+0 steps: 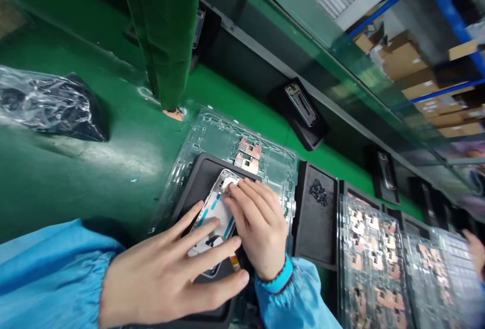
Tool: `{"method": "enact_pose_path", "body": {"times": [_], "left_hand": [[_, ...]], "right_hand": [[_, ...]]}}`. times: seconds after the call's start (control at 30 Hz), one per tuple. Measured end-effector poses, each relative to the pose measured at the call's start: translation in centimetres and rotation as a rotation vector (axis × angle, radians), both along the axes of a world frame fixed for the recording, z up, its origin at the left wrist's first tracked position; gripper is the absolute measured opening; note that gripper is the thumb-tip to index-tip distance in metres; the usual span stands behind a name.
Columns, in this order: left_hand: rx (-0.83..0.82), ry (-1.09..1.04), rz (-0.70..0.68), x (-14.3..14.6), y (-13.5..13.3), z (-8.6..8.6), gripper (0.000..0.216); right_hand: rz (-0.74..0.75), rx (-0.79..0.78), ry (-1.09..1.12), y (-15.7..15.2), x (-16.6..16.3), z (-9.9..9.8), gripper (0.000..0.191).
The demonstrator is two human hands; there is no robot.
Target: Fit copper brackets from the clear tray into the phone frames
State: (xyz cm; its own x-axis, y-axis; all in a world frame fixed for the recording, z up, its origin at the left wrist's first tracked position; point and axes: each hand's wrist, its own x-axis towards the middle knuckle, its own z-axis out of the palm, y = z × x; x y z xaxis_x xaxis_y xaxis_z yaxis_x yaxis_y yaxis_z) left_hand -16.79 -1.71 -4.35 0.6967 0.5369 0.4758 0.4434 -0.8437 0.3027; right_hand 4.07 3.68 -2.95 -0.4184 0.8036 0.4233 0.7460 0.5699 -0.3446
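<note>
A silver phone frame (224, 214) with blue strips lies slanted in a black tray (200, 171). My left hand (170, 268) reaches over its lower part, fingers spread, with fingertips at the frame's edge and above it. At the frame's upper end my right hand (261, 220) has its fingers close together and pressed down. Whatever is under those fingertips is mostly hidden. Beneath the black tray is a clear plastic tray (215, 129), where two copper-coloured plates (248, 154) lie just beyond the phone frame.
To the right are a black tray (314, 238) of small dark pieces (317, 192) and clear trays of copper-coloured parts (375, 268). Another phone frame (302, 104) sits on the green belt. A plastic-wrapped bundle (49, 104) lies left; green cloth (162, 31) hangs ahead. Another person's hand (475, 250) shows far right.
</note>
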Motion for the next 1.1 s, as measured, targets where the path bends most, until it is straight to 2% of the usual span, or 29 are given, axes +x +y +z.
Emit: {"method": "enact_pose_path", "body": {"times": [0.13,0.27,0.43,0.73,1.1], "left_hand": [[-0.035,-0.060,0.049,0.14,-0.09,0.17,0.046],[-0.047,-0.088,0.068,0.25,0.03,0.41,0.037],[-0.043,-0.087,0.062,0.35,0.19,0.53,0.035],[-0.012,-0.063,0.062,0.38,0.23,0.45,0.035],[-0.043,-0.036,0.041,-0.01,0.24,0.62,0.037]], "right_hand": [[-0.021,-0.017,-0.099,0.04,-0.80,-0.61,0.020],[-0.020,-0.043,-0.144,-0.26,-0.64,-0.60,0.024],[-0.024,-0.037,-0.171,-0.58,-0.56,-0.83,0.025],[-0.063,-0.040,-0.139,-0.18,-0.97,-0.97,0.019],[-0.083,-0.071,-0.102,0.20,-1.14,-0.98,0.022]]}}
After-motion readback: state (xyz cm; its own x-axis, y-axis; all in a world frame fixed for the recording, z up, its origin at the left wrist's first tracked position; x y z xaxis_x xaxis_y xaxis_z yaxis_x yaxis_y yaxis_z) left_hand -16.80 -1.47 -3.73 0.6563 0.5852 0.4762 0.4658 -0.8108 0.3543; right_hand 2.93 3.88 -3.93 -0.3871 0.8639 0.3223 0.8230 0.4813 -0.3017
